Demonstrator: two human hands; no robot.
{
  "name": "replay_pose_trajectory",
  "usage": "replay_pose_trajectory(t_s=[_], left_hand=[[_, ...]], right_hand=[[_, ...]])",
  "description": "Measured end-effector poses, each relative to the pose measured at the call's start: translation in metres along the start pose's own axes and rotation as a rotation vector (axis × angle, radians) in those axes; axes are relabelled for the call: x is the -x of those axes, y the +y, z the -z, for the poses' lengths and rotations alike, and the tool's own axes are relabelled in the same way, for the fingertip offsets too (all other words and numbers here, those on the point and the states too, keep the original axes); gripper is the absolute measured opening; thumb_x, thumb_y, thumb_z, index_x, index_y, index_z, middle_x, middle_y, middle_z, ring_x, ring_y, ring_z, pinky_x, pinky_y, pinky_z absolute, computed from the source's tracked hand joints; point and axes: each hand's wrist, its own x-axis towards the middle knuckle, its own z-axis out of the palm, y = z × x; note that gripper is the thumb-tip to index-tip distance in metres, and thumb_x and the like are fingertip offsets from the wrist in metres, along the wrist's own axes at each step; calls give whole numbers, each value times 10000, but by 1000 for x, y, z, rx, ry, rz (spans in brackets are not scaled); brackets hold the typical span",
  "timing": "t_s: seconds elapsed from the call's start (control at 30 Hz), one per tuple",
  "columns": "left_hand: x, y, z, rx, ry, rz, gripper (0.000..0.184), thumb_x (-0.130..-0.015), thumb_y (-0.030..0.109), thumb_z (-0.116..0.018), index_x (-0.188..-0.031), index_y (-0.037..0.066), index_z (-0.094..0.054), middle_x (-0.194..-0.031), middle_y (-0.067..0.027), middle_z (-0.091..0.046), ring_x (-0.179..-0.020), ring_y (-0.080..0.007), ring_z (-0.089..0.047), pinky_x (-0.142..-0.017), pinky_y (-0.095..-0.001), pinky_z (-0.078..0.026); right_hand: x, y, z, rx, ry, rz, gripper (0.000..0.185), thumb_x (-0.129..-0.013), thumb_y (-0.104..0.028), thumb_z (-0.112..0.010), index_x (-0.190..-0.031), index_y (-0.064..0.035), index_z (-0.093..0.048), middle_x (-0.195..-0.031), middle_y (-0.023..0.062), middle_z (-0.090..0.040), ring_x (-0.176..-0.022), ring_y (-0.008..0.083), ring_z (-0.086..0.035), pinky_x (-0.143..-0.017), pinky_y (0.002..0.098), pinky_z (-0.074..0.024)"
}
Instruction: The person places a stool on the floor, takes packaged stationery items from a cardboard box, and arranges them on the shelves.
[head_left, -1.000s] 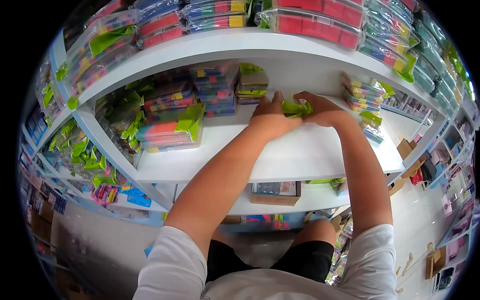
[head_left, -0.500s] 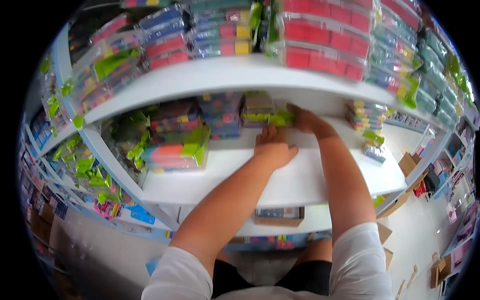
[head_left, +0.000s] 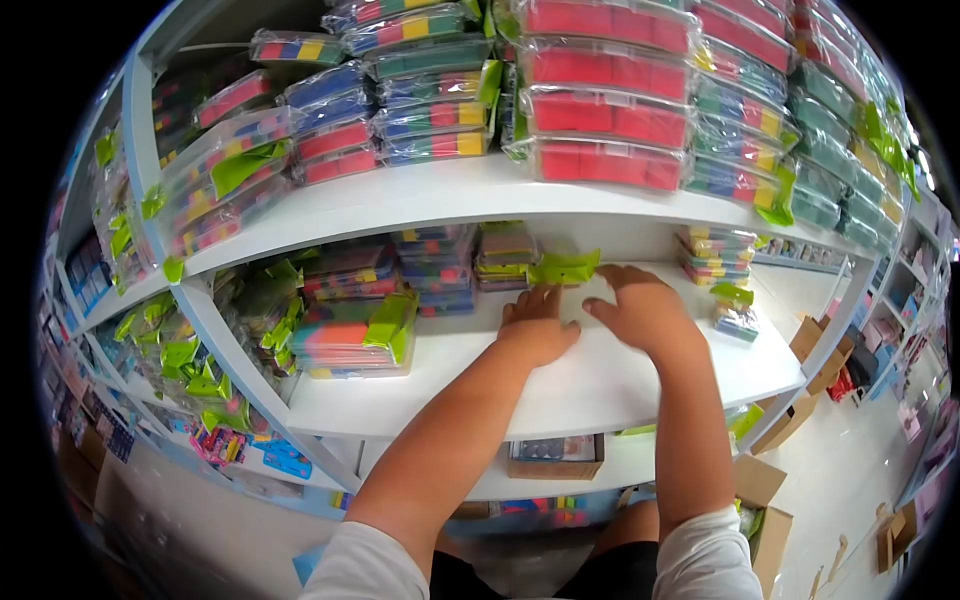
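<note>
Both my hands reach onto the white middle shelf. My left hand is palm down with its fingers apart, just in front of a pack with a green flap. To the right of that pack, my right hand has its fingers spread and curved, with nothing in them. The pack lies beside a small stack of packs. Taller multicoloured stacks stand further left, and a clear-wrapped stack with an orange top sits nearer the front.
Red boxes are piled on the upper shelf among other wrapped packs. At the right of the middle shelf are a stack of packs and a small pack. Below sit a cardboard tray and, on the floor, an open carton.
The view has tilted up, showing more of the upper shelf. My hands have moved apart from the green-flapped pack, which now rests beside the small stack.
</note>
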Motion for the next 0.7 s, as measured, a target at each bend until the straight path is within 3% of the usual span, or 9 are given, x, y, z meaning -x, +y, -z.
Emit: replay_pose_trajectory(t_s=[0.03,0.07,0.13,0.2,0.23,0.37,0.43,0.57,0.7], left_hand=[[1,0,3,2,2,-9,834,-902,462,-585,-1580,93,-270,-1631,-144,-261,-1478,-313,-282,-1178,-484,-254],[1,1,4,8,2,-17,837,-900,463,-588,-1579,89,-271,-1636,-144,-256,-1479,-318,-283,-1179,-489,-254],[-2,4,5,-12,-33,14,827,-923,469,-568,-1588,87,-260,-1653,-139,-230,-1495,-323,-260,-1186,-488,-248],[-1,6,7,-36,-58,24,811,-945,472,-543,-1596,88,-247,-1668,-135,-204,-1511,-321,-234,-1196,-482,-236],[-3,3,3,-15,-52,24,815,-938,478,-540,-1600,108,-243,-1660,-154,-227,-1522,-343,-215,-1210,-507,-189],[3,2,-1,-33,30,-19,759,-937,472,-547,-1575,129,-319,-1635,-185,-277,-1504,-354,-268,-1203,-510,-220],[-3,-6,-2,-48,-35,-61,826,-929,501,-556,-1583,79,-279,-1630,-176,-292,-1497,-357,-279,-1193,-536,-242],[-4,-13,-11,-85,114,-74,730,-917,493,-575,-1514,96,-434,-1585,-186,-374,-1476,-363,-318,-1166,-565,-282],[-13,-18,-8,-40,135,-148,689,-893,489,-603,-1438,74,-527,-1516,-217,-464,-1426,-375,-401,-1160,-500,-318]], right_hand=[[32,-16,23,-137,-11,103,444,-898,-244,-677,-1272,-10,-635,-1102,165,-714,-928,319,-682,-861,413,-532],[62,-29,45,-372,-39,290,380,-897,-173,-671,-1244,-18,-656,-1087,133,-723,-869,266,-675,-790,349,-534],[118,-59,69,-770,10,534,353,-853,-62,-677,-1204,-29,-675,-999,117,-722,-717,252,-657,-678,326,-532],[154,-75,75,-794,75,639,347,-852,-56,-665,-1198,-25,-675,-983,115,-718,-715,248,-655,-676,325,-529],[165,-77,74,-779,95,658,345,-852,-52,-659,-1195,-23,-676,-975,114,-715,-714,246,-655,-675,324,-527],[197,-73,64,-758,137,647,337,-851,-39,-635,-1184,-15,-677,-943,109,-706,-709,237,-652,-672,322,-522],[212,-69,58,-771,143,609,333,-850,-32,-622,-1178,-11,-677,-927,107,-701,-706,233,-651,-670,320,-519],[239,-60,56,-769,157,568,328,-849,-19,-598,-1167,-3,-678,-895,102,-692,-701,224,-649,-666,318,-513],[265,-49,54,-767,162,514,325,-848,-5,-574,-1155,5,-679,-864,98,-683,-696,215,-646,-662,315,-507]])
